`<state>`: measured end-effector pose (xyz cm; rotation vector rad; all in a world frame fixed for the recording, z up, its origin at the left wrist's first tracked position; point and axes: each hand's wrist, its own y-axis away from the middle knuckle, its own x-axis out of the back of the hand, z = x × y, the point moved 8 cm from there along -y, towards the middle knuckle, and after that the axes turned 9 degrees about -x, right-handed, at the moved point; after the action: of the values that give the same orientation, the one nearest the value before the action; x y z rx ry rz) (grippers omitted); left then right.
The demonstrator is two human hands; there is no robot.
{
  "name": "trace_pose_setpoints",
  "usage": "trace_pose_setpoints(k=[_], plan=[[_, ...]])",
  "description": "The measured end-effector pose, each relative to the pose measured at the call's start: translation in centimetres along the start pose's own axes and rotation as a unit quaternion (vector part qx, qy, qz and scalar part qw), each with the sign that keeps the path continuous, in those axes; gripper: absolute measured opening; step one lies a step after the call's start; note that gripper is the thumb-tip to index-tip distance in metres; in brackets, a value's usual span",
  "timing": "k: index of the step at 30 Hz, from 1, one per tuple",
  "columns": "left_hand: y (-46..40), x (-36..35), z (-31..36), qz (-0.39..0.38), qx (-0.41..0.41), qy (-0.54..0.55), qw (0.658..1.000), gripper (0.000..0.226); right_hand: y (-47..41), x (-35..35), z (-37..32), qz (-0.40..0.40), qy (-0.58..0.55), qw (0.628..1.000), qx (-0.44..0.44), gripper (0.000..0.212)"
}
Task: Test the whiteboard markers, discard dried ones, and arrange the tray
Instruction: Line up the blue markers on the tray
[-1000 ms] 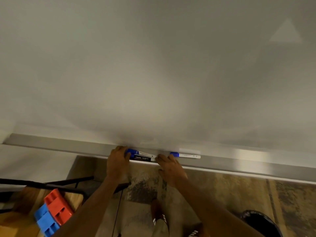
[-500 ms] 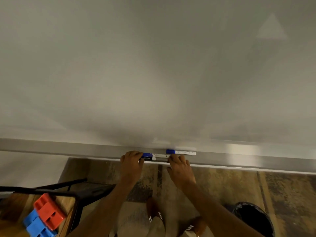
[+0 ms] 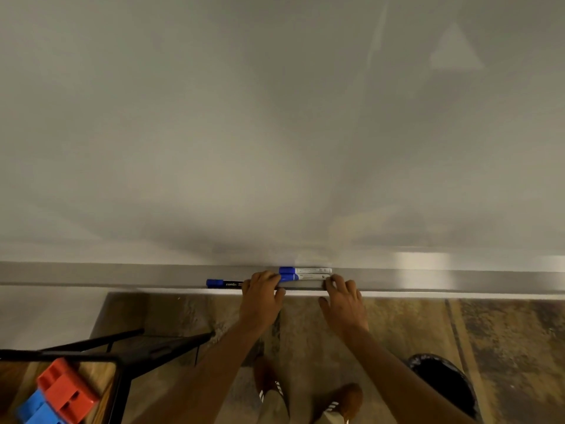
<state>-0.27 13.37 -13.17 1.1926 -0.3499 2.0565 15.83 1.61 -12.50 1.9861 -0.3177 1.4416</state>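
Note:
A long metal tray (image 3: 122, 275) runs under the whiteboard (image 3: 275, 117). Two white markers with blue caps lie side by side on it, the rear one (image 3: 308, 270) against the board and the front one (image 3: 308, 276) beside it. A black-bodied marker with a blue cap (image 3: 224, 283) lies further left, its right end hidden under my left hand (image 3: 263, 296). That hand's fingers reach over the tray lip and touch the caps of the white markers. My right hand (image 3: 342, 296) has its fingertips against the white markers' right ends.
A small wooden table with a black frame (image 3: 101, 371) stands at the lower left, carrying a red block (image 3: 64, 390) and a blue block (image 3: 30, 408). A black bin (image 3: 443, 384) sits on the floor at the lower right. My shoes show below.
One white marker has slid right and now lies beside the other white marker. The black marker stays behind and sticks out to the left of my left hand. Both hands have shifted right.

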Motion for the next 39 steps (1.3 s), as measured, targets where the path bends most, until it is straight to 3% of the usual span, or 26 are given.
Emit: trace_pose_setpoints(k=[5, 9, 13, 23, 30, 39], plan=[[1.0, 2.2, -1.9, 0.062, 0.017, 0.022, 0.998, 0.044, 1.0, -0.2, -1.0, 0.002, -0.03, 1.0, 0.008, 0.051], [3.0, 7.2, -5.8, 0.131, 0.109, -0.041, 0.985, 0.039, 2.0, -0.7, -4.3, -0.017, -0.042, 0.996, 0.076, 0.047], [4.6, 8.4, -10.0, 0.117, 0.194, -0.031, 0.973, 0.027, 2.0, -1.4, -6.8, -0.038, -0.052, 0.993, 0.101, 0.044], [3.8, 6.2, -7.8, 0.091, 0.136, 0.001, 0.987, 0.028, 0.7, -0.9, -5.5, -0.005, -0.025, 0.999, 0.029, 0.044], [3.1, 4.9, -6.3, 0.055, 0.099, -0.006, 0.994, 0.029, -0.2, -0.8, -5.5, -0.014, 0.003, 0.998, 0.058, 0.046], [1.7, 1.9, -3.1, 0.02, 0.06, 0.063, 0.996, 0.028, -0.4, -0.6, -5.3, -0.014, 0.015, 0.997, 0.075, 0.058]])
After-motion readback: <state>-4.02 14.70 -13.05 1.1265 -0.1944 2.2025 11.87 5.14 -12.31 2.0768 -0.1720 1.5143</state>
